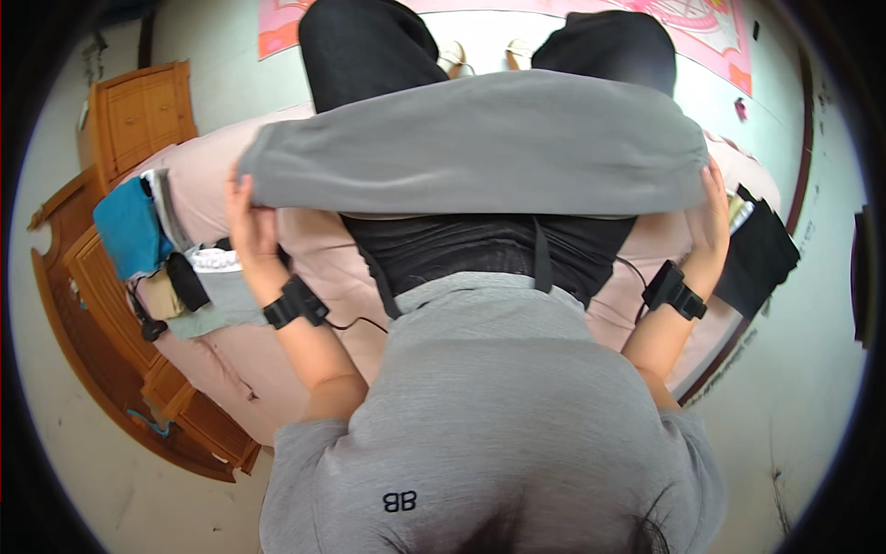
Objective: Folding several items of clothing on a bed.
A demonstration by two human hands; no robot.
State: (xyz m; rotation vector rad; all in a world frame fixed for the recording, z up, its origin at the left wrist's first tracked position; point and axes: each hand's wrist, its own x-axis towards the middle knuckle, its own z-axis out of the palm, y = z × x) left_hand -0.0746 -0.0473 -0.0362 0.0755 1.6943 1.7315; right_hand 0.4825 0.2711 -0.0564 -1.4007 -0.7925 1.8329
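A grey folded cloth garment [477, 149] stretches lengthwise across my thighs, its near edge fairly straight and its far edge curved. At its left end, my left hand [255, 221] holds the edge, with fingertips against the fabric. My right hand [709, 215] has the opposite end, its fingers partly hidden by the cloth. Black trousers [484, 242] cover my lap beneath it. Each wrist wears a black strapped device, the left one [296, 302] and the right one [673, 291], with thin cables running from them.
I sit on a bed with a pink sheet [208, 360]. Folded clothes lie at left, including a blue piece [130, 225] and black rolled fabric [185, 280]. Black folded cloth [758, 253] lies at right. A wooden headboard [114, 298] borders the left; a pink mat [727, 52] covers floor ahead.
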